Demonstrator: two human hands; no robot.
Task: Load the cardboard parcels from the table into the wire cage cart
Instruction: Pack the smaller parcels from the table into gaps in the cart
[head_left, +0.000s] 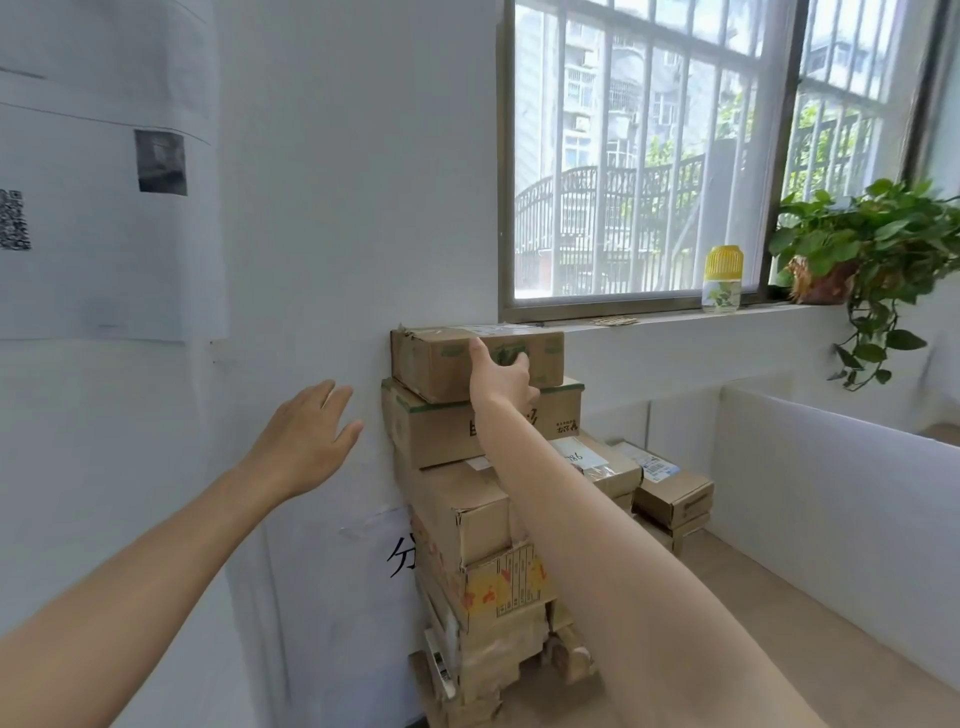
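Head view, at the pick-up step: reaching for the top parcel (436, 366) of a tall, uneven stack (457, 519) set against the far wall (337, 234), just under the window sill (727, 315). Right hand (501, 376) laid on the parcel's near face, thumb up, fingers (517, 359) lightly bent against the cardboard, grasping nothing yet. Left hand (306, 436) in the air left of the stack, released and straight, apart from the parcel. No cart in view. Next, probably: bring the left hand to the parcel's left end, clamp from both sides, lift clear without nudging the parcels beneath, then turn toward the cart.
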